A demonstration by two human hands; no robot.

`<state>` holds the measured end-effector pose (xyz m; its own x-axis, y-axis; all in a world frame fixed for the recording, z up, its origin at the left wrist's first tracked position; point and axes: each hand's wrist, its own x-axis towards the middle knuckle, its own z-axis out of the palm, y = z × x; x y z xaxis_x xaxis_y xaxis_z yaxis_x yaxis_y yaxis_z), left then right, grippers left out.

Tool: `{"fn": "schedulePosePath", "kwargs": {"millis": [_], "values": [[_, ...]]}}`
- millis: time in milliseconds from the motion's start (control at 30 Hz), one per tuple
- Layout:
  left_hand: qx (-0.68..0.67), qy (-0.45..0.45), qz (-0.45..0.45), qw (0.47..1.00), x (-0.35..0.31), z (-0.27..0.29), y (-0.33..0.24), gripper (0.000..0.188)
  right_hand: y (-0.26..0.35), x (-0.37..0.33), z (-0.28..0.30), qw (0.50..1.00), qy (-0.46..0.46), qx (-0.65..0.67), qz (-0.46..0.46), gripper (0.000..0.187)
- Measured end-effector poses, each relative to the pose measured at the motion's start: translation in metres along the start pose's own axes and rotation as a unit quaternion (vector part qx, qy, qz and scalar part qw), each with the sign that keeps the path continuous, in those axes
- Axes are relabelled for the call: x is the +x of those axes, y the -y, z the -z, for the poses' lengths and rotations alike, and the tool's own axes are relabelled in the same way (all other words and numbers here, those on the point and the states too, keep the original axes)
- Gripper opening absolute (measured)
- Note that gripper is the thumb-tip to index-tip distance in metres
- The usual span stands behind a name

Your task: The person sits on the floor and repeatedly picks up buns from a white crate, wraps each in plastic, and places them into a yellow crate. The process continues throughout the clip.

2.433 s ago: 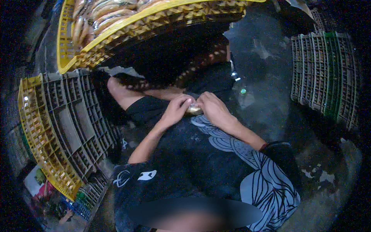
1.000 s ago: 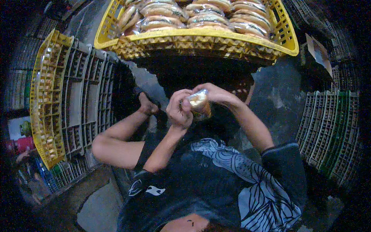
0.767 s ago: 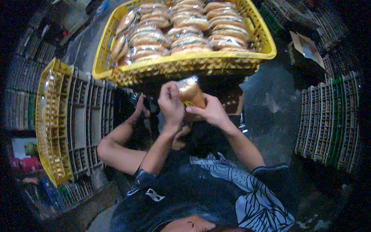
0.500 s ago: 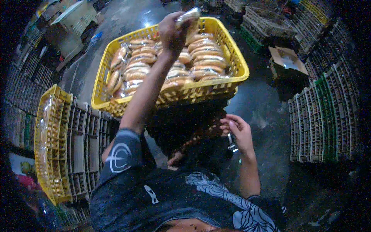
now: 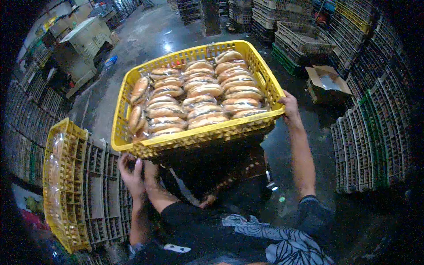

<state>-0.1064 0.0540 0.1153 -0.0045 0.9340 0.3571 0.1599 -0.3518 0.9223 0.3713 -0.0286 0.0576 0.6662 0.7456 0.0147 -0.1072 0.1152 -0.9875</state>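
A yellow plastic crate [image 5: 152, 144] is in front of me, tilted a little. Rows of long filled buns [image 5: 204, 91] in clear wrappers fill it, with a few more along its left wall. My right hand [image 5: 289, 107] grips the crate's near right corner, its fingers partly hidden by the rim. Just below the near left corner is my left hand [image 5: 132, 174], thumb and fingers apart and nothing visible between them. Whether its fingertips touch the crate I cannot tell. My bare knee shows beside that hand.
At my left stands a stack of crates with a yellow one [image 5: 66, 185] holding wrapped goods. On the right are a crate stack [image 5: 371, 137] and an open cardboard box [image 5: 329, 81]. More stacked crates [image 5: 304, 37] and a pale cabinet [image 5: 86, 39] stand farther off.
My left hand has come down from over the crate, where it held a wrapped item, to below the near left corner. My right hand has risen and taken hold of the right corner.
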Motion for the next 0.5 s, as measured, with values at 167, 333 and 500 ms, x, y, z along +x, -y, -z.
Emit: {"fn": "schedulePosePath", "kwargs": {"millis": [167, 333, 500], "values": [[-0.344, 0.102, 0.506, 0.784, -0.012, 0.068, 0.052, 0.078, 0.016, 0.061, 0.006, 0.997, 0.048, -0.059, -0.029, 0.053], [-0.454, 0.265, 0.46, 0.716, 0.017, -0.022, 0.044, 0.085, 0.024, 0.015, 0.035, 1.0, -0.001, -0.028, -0.012, 0.054], [-0.409, 0.214, 0.462, 0.757, 0.041, -0.076, 0.039, 0.038, 0.012, -0.121, 0.067, 0.994, -0.098, -0.044, 0.013, 0.057]]}}
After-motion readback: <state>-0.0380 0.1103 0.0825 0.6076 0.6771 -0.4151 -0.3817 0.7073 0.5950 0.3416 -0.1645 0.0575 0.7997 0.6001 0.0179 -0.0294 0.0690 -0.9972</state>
